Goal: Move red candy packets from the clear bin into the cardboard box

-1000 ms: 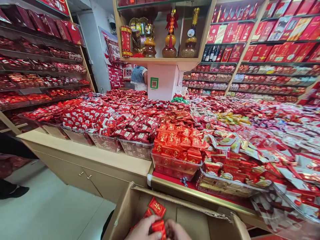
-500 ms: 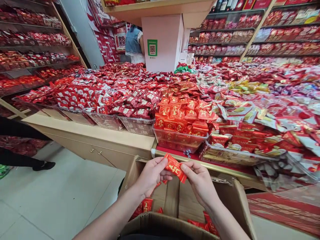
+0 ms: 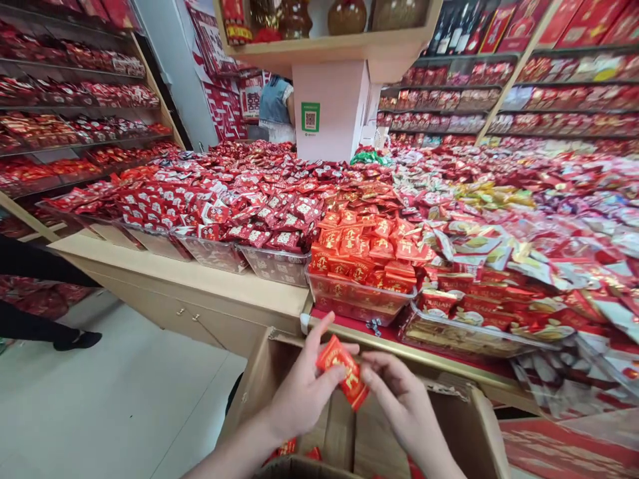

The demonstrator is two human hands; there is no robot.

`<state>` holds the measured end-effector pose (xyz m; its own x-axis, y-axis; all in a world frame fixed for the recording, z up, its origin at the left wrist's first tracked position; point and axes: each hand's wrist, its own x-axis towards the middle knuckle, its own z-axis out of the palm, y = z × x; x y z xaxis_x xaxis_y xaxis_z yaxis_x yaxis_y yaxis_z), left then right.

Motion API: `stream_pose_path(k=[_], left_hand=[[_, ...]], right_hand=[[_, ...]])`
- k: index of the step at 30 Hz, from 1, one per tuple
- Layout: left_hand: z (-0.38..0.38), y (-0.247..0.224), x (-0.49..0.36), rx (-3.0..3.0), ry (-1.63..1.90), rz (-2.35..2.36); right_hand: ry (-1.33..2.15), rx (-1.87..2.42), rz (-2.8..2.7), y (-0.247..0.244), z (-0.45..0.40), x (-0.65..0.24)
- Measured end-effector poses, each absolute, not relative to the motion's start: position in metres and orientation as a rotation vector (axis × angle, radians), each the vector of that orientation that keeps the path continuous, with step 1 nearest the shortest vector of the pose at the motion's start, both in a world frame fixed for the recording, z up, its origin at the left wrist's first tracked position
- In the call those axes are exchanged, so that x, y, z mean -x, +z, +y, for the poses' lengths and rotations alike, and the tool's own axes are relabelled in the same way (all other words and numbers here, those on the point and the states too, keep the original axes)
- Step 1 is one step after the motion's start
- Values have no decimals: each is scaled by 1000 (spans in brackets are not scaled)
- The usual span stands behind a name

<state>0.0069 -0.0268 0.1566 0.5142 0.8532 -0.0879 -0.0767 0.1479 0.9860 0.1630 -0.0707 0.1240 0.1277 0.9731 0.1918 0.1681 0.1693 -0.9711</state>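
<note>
A small red candy packet [image 3: 341, 362] with gold characters is tilted between my hands, above a cardboard box. My left hand [image 3: 302, 389] holds it, thumb pressed on its front and index finger stretched upward. My right hand [image 3: 402, 392] is closed, with its thumb and curled fingertips at the packet's right edge. More red packets [image 3: 287, 447] lie in the cardboard box [image 3: 482, 426], partly hidden by my arms. Just beyond the box, a clear plastic bin [image 3: 359, 299] is heaped with similar red packets [image 3: 384, 247].
Several bins of wrapped sweets [image 3: 279, 219] cover the counter [image 3: 200, 266]. Durian packets [image 3: 482, 313] fill the bin on the right. A white pillar [image 3: 327, 100] bears a QR sign. Stocked shelves [image 3: 74, 93] line the sides. A person [image 3: 276, 106] stands behind; another person's foot [image 3: 77, 340] shows left.
The packet was stretched by its two ends between both hands; now it is lower and turned steeper, mainly in my left hand. My left index finger has lifted. The camera view has tilted up.
</note>
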Motion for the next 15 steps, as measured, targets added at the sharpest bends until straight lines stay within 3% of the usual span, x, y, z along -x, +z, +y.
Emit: stream_pose_path(k=[3,6,9,15], left_hand=[[-33,146,-2,-1410,682,787],[-36,136,0,-1419,662,753],[-36,129,4,-1404,723,742],[-29,88,14,-1222,743,865]], right_hand=[[1336,1080,-1178,111,-71,-159],[1456,969,-1106,101,-74,-156],[1430,1012,-1164,116,-71,-164],[1059,1130,-1261,214,-40,-202]])
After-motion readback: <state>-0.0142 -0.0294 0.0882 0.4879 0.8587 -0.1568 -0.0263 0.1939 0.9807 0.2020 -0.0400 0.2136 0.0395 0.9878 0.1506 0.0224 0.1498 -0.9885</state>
